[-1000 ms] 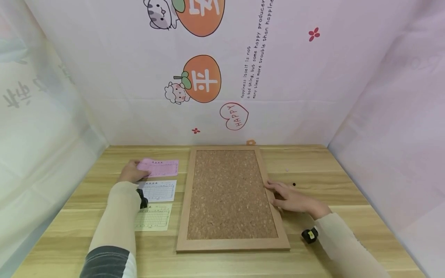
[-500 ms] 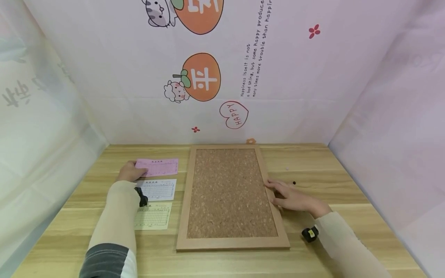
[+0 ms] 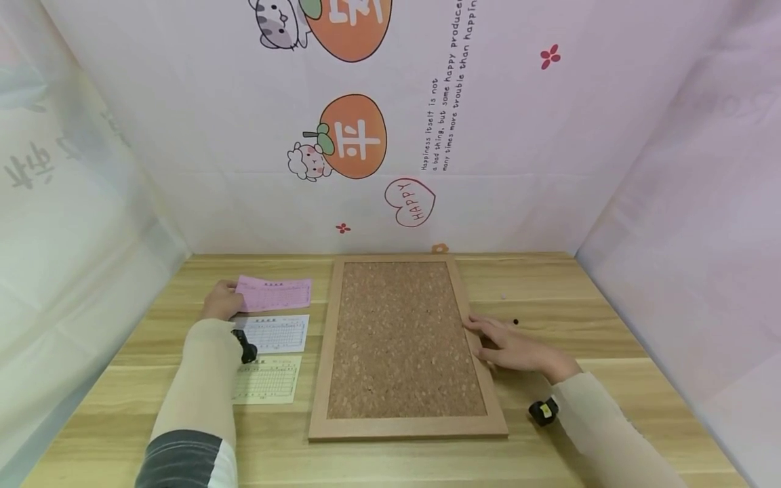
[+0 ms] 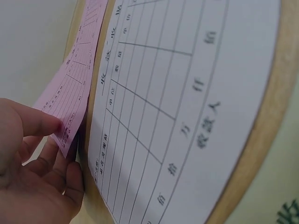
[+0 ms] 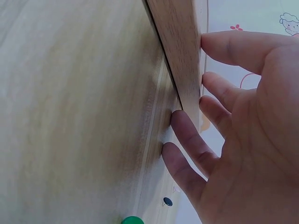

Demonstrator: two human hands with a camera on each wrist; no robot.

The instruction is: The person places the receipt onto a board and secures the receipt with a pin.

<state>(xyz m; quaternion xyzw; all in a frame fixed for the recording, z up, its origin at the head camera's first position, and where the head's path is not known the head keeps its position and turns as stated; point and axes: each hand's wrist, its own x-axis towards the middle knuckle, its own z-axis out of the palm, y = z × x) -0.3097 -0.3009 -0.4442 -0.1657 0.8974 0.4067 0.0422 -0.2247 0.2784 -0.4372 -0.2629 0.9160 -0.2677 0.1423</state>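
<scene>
My left hand (image 3: 221,300) pinches the left end of a pink receipt slip (image 3: 277,295) between thumb and fingers. In the left wrist view that end of the pink slip (image 4: 70,95) is lifted and bent up from the wooden table. Just below it on the table lie a white slip (image 3: 277,334) and a pale yellow-green slip (image 3: 271,381), both printed with grids. A wood-framed cork board (image 3: 409,339) lies flat in the middle. My right hand (image 3: 509,346) rests its fingertips along the board's right frame edge, fingers spread and holding nothing.
A black thumbtack (image 5: 167,201) lies on the table beyond my right hand, with a tiny pale piece (image 3: 503,296) farther back. A green round head (image 5: 132,220) shows at the bottom of the right wrist view. A printed cloth wall (image 3: 488,203) stands behind the table.
My left hand has drawn back slightly left, and the held end of the pink slip has come up off the table. My right hand stays at the board's edge.
</scene>
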